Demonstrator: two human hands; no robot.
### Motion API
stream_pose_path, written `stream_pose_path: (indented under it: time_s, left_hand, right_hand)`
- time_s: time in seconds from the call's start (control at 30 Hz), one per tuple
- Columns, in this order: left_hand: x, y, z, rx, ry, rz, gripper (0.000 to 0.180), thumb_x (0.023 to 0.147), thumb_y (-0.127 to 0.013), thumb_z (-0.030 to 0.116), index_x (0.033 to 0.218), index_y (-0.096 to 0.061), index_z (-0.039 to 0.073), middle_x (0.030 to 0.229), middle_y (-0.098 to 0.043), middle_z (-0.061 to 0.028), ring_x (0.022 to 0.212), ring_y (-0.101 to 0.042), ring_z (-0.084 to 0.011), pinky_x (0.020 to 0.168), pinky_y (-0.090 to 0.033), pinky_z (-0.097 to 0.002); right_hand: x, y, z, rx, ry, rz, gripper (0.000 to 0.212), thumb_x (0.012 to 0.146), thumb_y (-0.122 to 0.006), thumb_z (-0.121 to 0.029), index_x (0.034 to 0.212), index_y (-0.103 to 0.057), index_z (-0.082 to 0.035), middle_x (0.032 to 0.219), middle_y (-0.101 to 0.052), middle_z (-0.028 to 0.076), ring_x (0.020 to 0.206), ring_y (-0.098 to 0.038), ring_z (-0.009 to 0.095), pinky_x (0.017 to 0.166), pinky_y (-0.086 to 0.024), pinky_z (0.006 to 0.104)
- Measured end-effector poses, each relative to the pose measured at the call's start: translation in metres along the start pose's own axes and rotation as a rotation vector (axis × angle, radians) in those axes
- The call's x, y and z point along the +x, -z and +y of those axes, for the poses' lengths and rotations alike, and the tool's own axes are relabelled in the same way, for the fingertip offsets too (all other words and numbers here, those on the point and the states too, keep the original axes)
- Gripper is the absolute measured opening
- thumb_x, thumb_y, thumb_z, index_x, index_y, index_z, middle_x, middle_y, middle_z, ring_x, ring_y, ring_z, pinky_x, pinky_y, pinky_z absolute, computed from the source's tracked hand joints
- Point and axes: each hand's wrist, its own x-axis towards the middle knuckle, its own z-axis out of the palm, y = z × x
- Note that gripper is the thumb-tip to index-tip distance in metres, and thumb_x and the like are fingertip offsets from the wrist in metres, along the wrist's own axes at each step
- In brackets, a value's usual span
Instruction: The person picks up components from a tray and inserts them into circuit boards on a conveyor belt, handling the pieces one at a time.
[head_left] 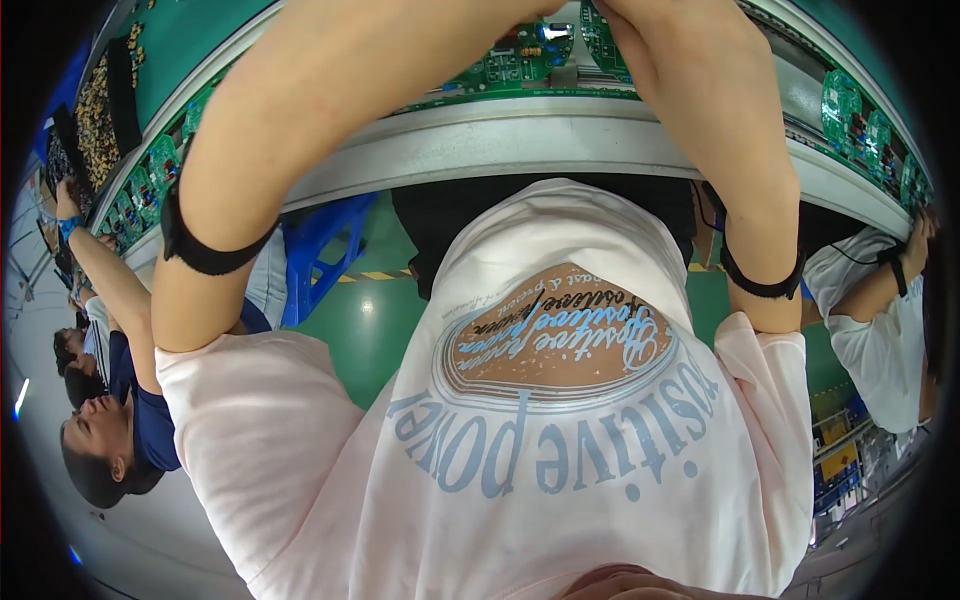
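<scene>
Both my forearms reach up to the top edge of the head view, over a row of green circuit boards. My left hand [535, 8] is mostly cut off by that edge, its fingers out of sight. Just below it lies a green circuit board [500, 68] carrying small components, one of them a striped resistor. My right hand [640, 25] is beside a second, rounded green board [601, 45]; its fingertips are cut off too. Whether either hand holds anything is hidden. Black bands circle both my arms near the elbows.
A pale metal rail [480, 140] runs between my body and the boards. More circuit boards stand along it at right [860, 120] and left [140, 195]. Component bins [95, 115] are at far left. Co-workers sit on both sides; a blue stool [315, 255] stands below the rail.
</scene>
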Motion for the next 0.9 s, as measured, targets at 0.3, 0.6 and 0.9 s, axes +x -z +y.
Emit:
stream_pose_path:
  time_s: [0.3, 0.6, 0.9]
  left_hand:
    - [-0.034, 0.002, -0.004, 0.022, 0.182, 0.176, 0.016, 0.091, -0.072, 0.012, 0.106, -0.074, 0.007, 0.100, -0.075, -0.0095, 0.095, -0.072, -0.0287, 0.082, -0.056, -0.0374]
    - [-0.224, -0.033, -0.019, 0.185, 1.120, 0.617, 0.050, 0.090, -0.078, 0.028, 0.134, -0.063, 0.009, 0.135, -0.063, -0.0191, 0.123, -0.060, -0.0407, 0.103, -0.048, -0.0470]
    - [-0.252, -0.048, -0.010, 0.083, 1.131, 0.475, 0.061, 0.095, -0.071, 0.030, 0.149, -0.050, 0.009, 0.149, -0.052, -0.0217, 0.133, -0.052, -0.0428, 0.111, -0.043, -0.0482]
  right_hand:
    - [-0.012, 0.003, 0.026, -0.077, -0.070, -0.050, 0.022, 0.089, -0.063, 0.001, 0.110, -0.068, -0.004, 0.098, -0.061, 0.012, 0.097, -0.061, 0.035, 0.084, -0.049, 0.0435]
    - [-0.061, 0.035, 0.068, -0.235, -0.174, -0.016, 0.019, 0.093, -0.062, 0.001, 0.111, -0.067, 0.000, 0.106, -0.063, 0.014, 0.101, -0.060, 0.036, 0.091, -0.046, 0.0465]
    - [-0.075, 0.075, 0.106, -0.383, -0.412, -0.225, 0.014, 0.093, -0.062, 0.001, 0.106, -0.067, -0.001, 0.103, -0.067, 0.016, 0.098, -0.063, 0.038, 0.081, -0.049, 0.0464]
